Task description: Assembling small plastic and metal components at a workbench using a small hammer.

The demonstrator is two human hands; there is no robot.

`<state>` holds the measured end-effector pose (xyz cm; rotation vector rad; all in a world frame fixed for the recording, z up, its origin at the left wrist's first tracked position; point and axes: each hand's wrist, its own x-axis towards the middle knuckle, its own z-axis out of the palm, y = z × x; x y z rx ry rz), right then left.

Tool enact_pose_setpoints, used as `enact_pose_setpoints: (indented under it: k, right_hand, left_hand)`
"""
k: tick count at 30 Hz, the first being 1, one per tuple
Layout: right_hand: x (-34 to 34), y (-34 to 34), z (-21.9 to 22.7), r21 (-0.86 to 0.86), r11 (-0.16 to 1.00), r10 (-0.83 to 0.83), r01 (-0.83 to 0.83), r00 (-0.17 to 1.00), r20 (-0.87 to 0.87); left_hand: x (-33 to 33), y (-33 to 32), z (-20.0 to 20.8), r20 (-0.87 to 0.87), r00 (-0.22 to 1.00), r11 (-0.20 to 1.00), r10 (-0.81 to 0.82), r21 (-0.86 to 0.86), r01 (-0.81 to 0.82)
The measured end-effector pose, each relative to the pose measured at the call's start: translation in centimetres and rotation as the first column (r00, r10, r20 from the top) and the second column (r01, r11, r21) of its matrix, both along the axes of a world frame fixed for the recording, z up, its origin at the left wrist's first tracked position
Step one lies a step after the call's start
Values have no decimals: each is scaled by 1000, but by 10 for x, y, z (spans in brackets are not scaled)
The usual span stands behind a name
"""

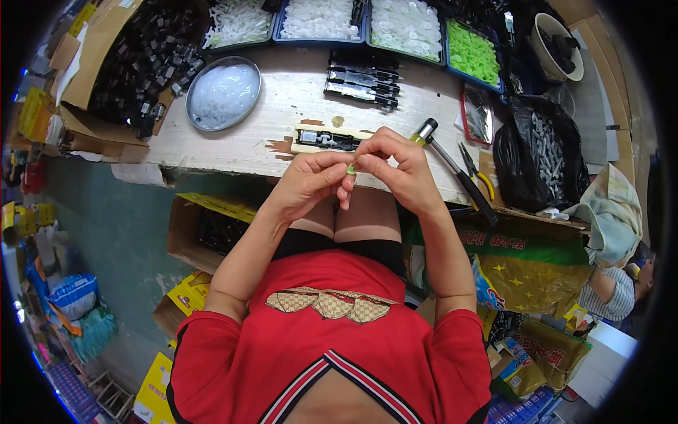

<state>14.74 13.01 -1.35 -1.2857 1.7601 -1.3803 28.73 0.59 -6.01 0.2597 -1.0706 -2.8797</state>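
My left hand [311, 178] pinched a small green piece [351, 170] by the near edge of the desk [289, 78], while my right hand [397, 166] curled its fingertips beside it, whether gripping anything I couldn't tell. From that piece, a black-and-silver assembly [328, 140] lay at eleven o'clock, a round dish [210, 128] at ten, a hammer [477, 198] at three.

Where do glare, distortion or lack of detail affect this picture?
Head view: bright highlights on the pale gel in the round dish; head view: a black curved surround cuts off the corners; head view: the small green piece at the fingertips of the left hand is too tiny to make out finely.
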Motion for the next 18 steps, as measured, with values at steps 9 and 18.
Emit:
enact_pose_setpoints:
  k: [9,18]
  right_hand:
    - [-1,0,-3,-61,998,3,1,998,60]
    - [5,-7,-8,-26,999,43,-43,999,6]
  left_hand:
    - [0,0,5,41,999,994,12,-111,-8]
    - [4,-2,-8,15,995,995,96,-35,-95]
